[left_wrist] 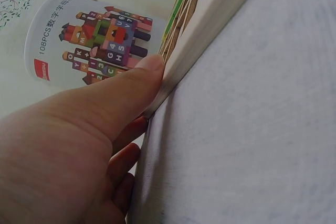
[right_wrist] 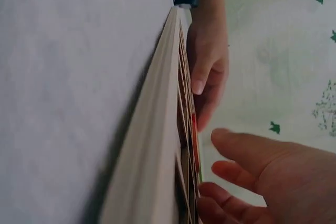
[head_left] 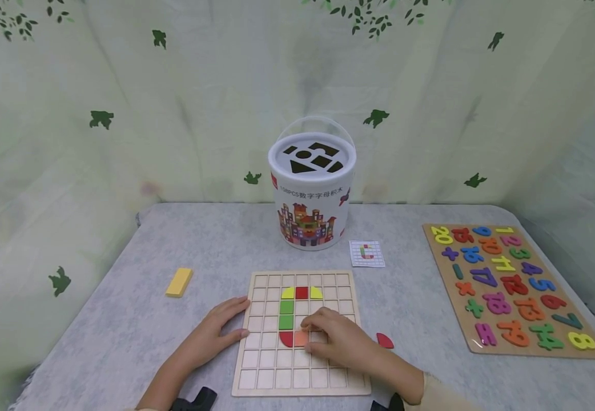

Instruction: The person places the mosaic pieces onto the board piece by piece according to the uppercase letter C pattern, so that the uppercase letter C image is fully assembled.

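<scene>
A wooden grid board (head_left: 256,377) lies on the table with coloured pieces in its cells. Along the top sit a red square (head_left: 301,293) and yellow rounded pieces on either side. Below the left yellow piece run green squares (head_left: 286,307), then a red quarter-round (head_left: 286,339) with an orange square (head_left: 300,338) beside it. My left hand (head_left: 214,331) touches the board's left edge with thumb and fingertips. Over the board is my right hand (head_left: 341,339), by the orange square; its thumb and fingers are apart, with nothing visible between them in the right wrist view.
A loose red quarter-round (head_left: 385,341) lies right of the board. Behind it are a pattern card (head_left: 374,261) and a white bucket (head_left: 312,188) with a shape-cut lid. A yellow block (head_left: 179,282) lies left; a number puzzle board (head_left: 487,345) lies right.
</scene>
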